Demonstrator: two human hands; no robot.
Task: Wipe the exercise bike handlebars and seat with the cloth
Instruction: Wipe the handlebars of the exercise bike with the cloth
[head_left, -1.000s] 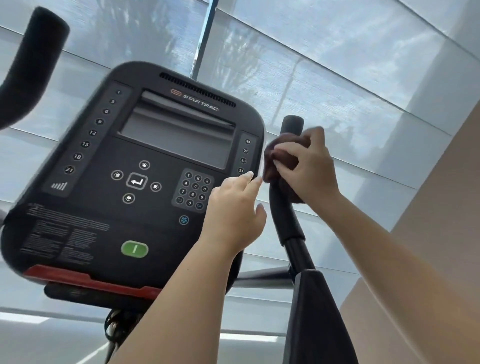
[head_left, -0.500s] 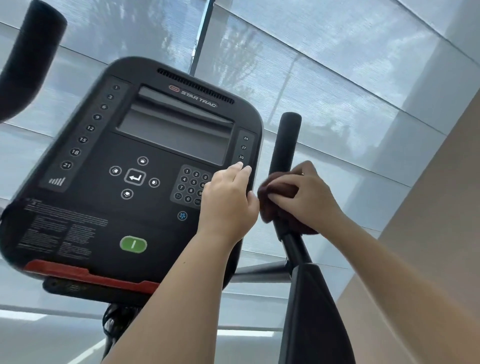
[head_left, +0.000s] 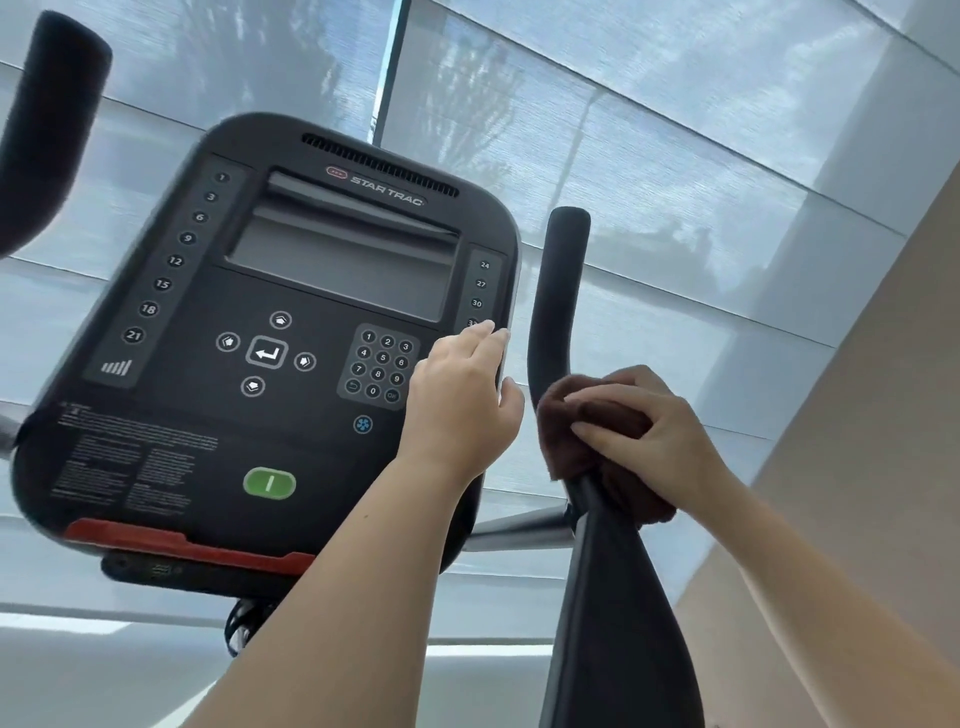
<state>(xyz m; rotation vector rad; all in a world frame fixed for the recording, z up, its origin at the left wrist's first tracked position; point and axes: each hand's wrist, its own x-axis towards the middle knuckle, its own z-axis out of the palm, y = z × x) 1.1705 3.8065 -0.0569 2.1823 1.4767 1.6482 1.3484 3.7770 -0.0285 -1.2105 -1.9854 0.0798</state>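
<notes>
black console (head_left: 291, 415); shaded window (head_left: 701, 171), perhaps trees (head_left: 470, 104) behind.

Brown cloth (head_left: 563, 436) wrapped around lower bend of upright black right handlebar (head_left: 558, 291), left handlebar (head_left: 47, 130) end at upper left

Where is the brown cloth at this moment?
In the head view, the brown cloth sits right of centre, wrapped around the right handlebar low down, gripped by the right hand, just right of the console.
</notes>
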